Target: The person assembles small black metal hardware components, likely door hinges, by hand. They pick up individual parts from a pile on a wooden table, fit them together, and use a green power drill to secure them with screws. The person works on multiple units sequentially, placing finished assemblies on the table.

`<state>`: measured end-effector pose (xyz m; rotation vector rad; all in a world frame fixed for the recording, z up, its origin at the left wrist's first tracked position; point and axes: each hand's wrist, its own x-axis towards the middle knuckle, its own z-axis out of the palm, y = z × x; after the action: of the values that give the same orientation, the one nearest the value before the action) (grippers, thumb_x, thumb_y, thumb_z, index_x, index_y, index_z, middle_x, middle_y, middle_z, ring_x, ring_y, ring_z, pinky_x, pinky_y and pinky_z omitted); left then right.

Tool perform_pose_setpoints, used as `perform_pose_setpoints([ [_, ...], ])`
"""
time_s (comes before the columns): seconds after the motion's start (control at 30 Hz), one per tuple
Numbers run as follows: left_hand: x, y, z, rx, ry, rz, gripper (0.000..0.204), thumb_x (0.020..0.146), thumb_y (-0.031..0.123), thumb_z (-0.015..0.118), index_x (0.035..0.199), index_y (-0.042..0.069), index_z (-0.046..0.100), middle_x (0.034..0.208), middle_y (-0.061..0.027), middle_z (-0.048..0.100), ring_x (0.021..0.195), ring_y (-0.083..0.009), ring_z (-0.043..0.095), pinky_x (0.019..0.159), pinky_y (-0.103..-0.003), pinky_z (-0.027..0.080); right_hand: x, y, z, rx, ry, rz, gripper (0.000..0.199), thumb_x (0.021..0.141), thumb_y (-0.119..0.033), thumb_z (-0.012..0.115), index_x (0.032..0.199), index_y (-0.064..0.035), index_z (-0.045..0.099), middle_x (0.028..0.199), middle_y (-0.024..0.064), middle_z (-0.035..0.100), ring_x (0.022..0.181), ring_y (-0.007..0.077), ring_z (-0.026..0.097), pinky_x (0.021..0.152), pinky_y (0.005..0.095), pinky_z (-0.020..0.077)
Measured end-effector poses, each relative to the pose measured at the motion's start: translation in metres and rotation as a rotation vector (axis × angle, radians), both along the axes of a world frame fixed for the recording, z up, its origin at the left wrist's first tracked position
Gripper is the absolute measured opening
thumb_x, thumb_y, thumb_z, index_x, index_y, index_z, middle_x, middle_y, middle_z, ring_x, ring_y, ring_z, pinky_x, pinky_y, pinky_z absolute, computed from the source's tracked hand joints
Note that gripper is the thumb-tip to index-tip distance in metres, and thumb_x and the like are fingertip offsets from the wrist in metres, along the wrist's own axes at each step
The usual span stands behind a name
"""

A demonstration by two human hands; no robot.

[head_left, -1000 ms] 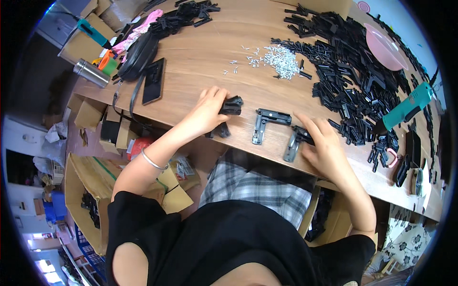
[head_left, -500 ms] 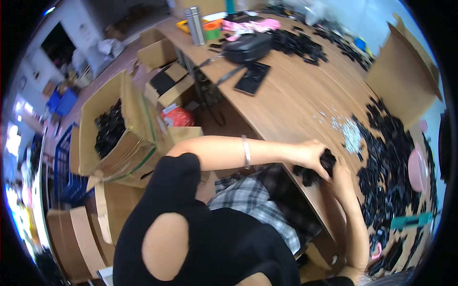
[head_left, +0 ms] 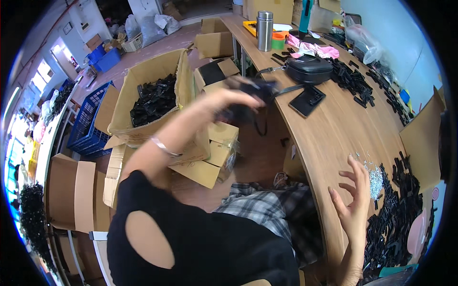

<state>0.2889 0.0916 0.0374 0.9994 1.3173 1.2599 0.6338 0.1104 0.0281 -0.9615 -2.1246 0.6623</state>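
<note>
Watching from far away, I see that the black plastic parts (head_left: 258,89) have just left the table (head_left: 310,143). Half a second ago, both hands were close together on them at the edge. Now the left hand (head_left: 224,99) has swung out to the side with them, and the right hand (head_left: 354,198) has let go. The view has turned left too, so more of the big cardboard box (head_left: 155,64) shows. I think this means the left hand has this bunch all by itself, and the right hand is free.

The parts are up in the air, between the box and the table, near the black case (head_left: 310,70) but lower down. They poke out past the left fingers, some above and some below. Those fingers look closed around them. The hand is moving fast and is blurry, so I can't tell how many parts there are or just where each finger presses.

The right fingers are spread wide, a bit bent, and hold nothing. They are just beside the pile of little silver pins (head_left: 375,185). More black pieces (head_left: 155,100) lie inside the box.
</note>
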Motion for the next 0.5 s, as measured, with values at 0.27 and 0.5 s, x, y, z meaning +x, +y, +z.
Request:
perform_pose_setpoints([
  [0.27, -0.226, -0.109, 0.011, -0.427, 0.790, 0.682, 0.072, 0.069, 0.028, 0.075, 0.125, -0.003, 0.042, 0.121, -0.0156, 0.052, 0.111, -0.0202, 0.049, 0.096, -0.032, 0.035, 0.012, 0.017, -0.043, -0.023, -0.126, 0.150, 0.036, 0.070, 0.003, 0.064, 0.105, -0.0041, 0.059, 0.114, 0.0128, 0.049, 0.094, 0.0260, 0.056, 0.074, 0.0325, 0.0497],
  [0.5, -0.185, -0.011, 0.031, -0.152, 0.852, 0.634, 0.055, 0.079, 0.029, 0.066, 0.122, 0.001, 0.048, 0.121, -0.0161, 0.053, 0.113, -0.0220, 0.048, 0.098, -0.033, 0.034, 0.020, 0.021, -0.061, -0.080, -0.160, 0.227, 0.023, 0.074, -0.001, 0.061, 0.096, -0.0044, 0.062, 0.087, 0.0120, 0.061, 0.077, 0.0281, 0.062, 0.069, 0.0342, 0.0506],
])
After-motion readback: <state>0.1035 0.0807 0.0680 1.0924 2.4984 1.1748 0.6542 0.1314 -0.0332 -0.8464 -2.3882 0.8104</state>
